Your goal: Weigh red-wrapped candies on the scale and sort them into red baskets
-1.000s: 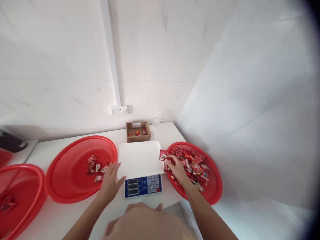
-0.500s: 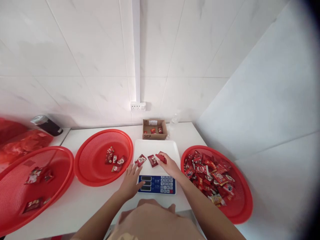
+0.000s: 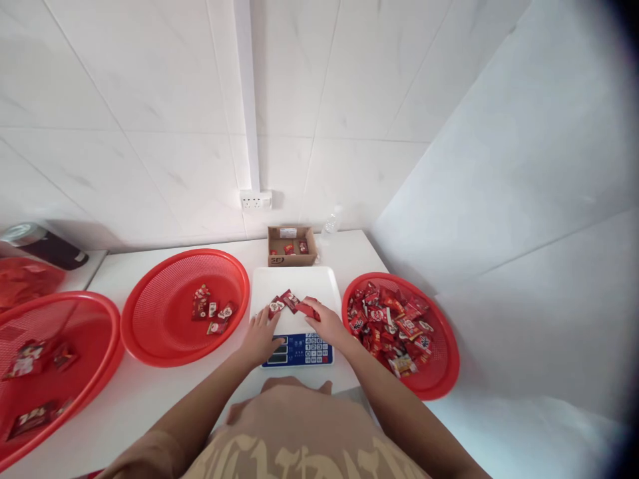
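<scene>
Several small red snack packets lie on the white weighing scale (image 3: 319, 283) in front of me. My left hand (image 3: 260, 338) is at the scale's left side, fingers stretched out, with the fingertips on the left packet (image 3: 275, 307). A dark red packet (image 3: 289, 301) lies between the hands, close against that one. In my right hand (image 3: 327, 326) a red packet (image 3: 308, 307) is pinched between thumb and fingers, low over the scale's plate. Below the hands is the scale's blue keypad panel (image 3: 299, 357), partly covered by my left thumb.
On the right stands a red basket (image 3: 452, 359) heaped with packets. Two red baskets on the left, a nearer one (image 3: 112, 332) and a rounder one (image 3: 134, 293), hold a few packets each. Behind the scale are a small cardboard box (image 3: 294, 261) and a clear bottle (image 3: 331, 223).
My left hand has reached forward onto the left packet, which now lies against the middle one. My right hand still holds its packet. The whole view has shifted slightly.
</scene>
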`<state>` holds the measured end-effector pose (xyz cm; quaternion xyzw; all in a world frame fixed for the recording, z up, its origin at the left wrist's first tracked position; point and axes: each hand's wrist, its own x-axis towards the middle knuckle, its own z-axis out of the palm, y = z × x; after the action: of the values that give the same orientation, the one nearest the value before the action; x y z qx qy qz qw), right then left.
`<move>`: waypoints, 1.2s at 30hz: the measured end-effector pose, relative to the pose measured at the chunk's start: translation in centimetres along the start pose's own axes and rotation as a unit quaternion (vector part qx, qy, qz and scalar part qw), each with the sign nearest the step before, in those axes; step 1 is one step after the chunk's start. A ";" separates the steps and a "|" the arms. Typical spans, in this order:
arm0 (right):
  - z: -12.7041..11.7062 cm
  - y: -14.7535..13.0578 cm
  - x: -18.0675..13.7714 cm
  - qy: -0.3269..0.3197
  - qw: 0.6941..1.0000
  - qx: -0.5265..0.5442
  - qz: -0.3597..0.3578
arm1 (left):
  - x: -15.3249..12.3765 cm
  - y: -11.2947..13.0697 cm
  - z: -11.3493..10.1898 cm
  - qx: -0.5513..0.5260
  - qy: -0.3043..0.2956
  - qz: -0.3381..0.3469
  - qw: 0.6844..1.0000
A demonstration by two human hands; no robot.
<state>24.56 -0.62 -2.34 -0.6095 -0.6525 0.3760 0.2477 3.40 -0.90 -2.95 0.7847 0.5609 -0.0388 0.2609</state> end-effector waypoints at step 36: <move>1.9 -3.3 -5.8 -0.144 0.940 0.300 0.076 | -3.5 3.9 1.0 -0.688 -0.178 -0.117 0.694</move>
<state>21.79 -6.60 -0.07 -0.4941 -0.4898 0.6558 0.2930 5.84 -5.23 -1.17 0.2922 0.4610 0.1887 0.8164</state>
